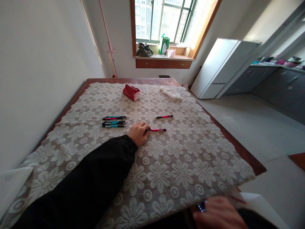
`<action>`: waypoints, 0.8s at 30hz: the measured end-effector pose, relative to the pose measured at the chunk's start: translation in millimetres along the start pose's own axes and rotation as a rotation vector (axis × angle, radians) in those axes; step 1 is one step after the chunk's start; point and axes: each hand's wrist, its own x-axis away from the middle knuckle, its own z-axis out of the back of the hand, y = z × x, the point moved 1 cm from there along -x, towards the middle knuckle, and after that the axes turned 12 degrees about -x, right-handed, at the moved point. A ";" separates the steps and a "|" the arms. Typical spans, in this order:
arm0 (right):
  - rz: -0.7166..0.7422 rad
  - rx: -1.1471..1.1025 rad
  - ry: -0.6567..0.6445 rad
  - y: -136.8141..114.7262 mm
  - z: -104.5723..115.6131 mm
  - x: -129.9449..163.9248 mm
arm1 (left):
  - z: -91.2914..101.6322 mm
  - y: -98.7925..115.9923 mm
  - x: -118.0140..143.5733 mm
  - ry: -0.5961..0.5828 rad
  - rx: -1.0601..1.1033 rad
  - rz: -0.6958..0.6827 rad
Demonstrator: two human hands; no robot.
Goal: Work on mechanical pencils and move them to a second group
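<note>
Pen [158,129], red, on bench [190,149]: left hand [139,133] pinches its near end. Second red pen [164,116] beyond; three pens [114,121] leftward. Right hand [218,213] low, blurred; grip unclear.

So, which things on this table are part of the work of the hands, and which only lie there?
In use:
- left hand, gripping the near red pen
- second red pen
- three pens in a row

Lying about:
- red tissue pack
- white cloth
- right hand at the table edge, blurred, by a small dark object I cannot identify
</note>
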 end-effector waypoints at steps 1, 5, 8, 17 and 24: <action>0.076 -0.026 -0.020 -0.6 1.5 -31.9 | 0.3 -0.1 0.2 -0.005 0.000 -0.003; 0.269 0.064 -0.190 11.4 -28.0 -185.1 | 1.5 -0.2 1.0 -0.029 -0.024 -0.025; 0.322 0.222 -0.271 32.1 -69.7 -258.4 | 1.8 -1.2 1.3 -0.047 -0.058 -0.018; 0.261 0.207 -0.167 89.2 -100.5 -267.4 | -3.1 -7.1 0.3 -0.001 -0.025 0.187; 0.261 0.203 -0.105 94.9 -96.1 -269.2 | -1.7 -12.2 -1.3 0.021 -0.029 0.282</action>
